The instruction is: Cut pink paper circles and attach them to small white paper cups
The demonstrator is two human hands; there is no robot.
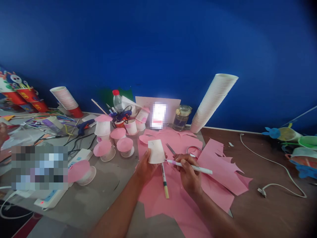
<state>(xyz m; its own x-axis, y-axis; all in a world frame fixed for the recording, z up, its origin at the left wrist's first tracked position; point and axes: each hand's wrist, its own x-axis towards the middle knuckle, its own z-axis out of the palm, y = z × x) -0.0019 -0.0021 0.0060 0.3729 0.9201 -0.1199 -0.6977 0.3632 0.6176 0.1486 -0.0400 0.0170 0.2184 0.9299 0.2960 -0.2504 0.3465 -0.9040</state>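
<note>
My left hand (144, 166) grips a white paper cup (156, 152), which has a small dark mark near its upper edge. In my right hand (189, 173) is a white marker (201, 169) with a pinkish section near its tip. That tip points at the cup's lower right edge; whether it touches, I cannot tell. Beneath both hands spread cut sheets of pink paper (158, 206). A second marker (164, 181), white with a green band and a yellowish end, lies on the paper below the cup. Scissors (170, 148) rest just beyond my right hand, partly hidden by it.
Left of the paper stand several cups with pink paper discs (117, 133). Behind are a lit phone (158, 115), a glass jar (182, 117) and a tall leaning cup stack (214, 102). A power strip (63, 178) lies left; a white cable (274, 157) curls at right.
</note>
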